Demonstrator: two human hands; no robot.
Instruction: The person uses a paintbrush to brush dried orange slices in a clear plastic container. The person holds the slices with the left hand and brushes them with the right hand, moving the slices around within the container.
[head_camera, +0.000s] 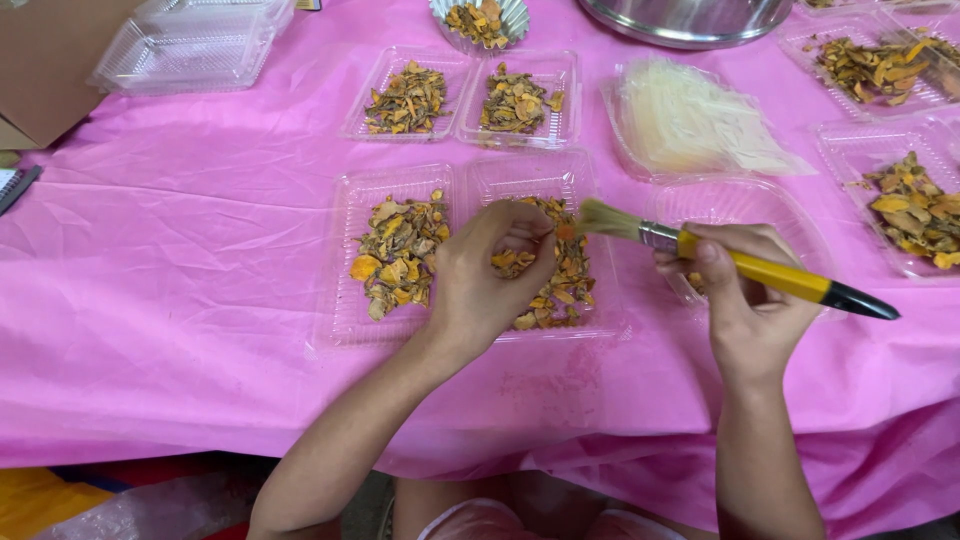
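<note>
The left hand (490, 268) reaches in from below with the forearm angled up and to the right, wrist slightly bent, and its fingers (528, 228) curl together, pinched on a small orange dried piece (566, 231) held just above the clear plastic tray (470, 180) in front of the person. The right hand (745, 295) comes up on a nearly vertical forearm, its fingers wrapped closed around the yellow handle of a paintbrush (735, 265), thumb laid along the top. The brush lies almost level, its long axis running from lower right to upper left: the black handle tip points right and a little down, out past the hand, while the metal ferrule and pale bristles (606, 218) point left toward the pinched piece, the bristle tips touching or just beside it. The tray under the left hand has two compartments, each holding a heap of dried orange and brown slices (398, 252). It rests on a table covered with a pink cloth (180, 270). Farther back sit two smaller trays of the same dried pieces (408, 97), an empty clear tray stack (190, 45) at upper left, a bundle of clear plastic bags (690, 120), more filled trays (910, 205) at right, and the rim of a metal bowl (690, 25).
</note>
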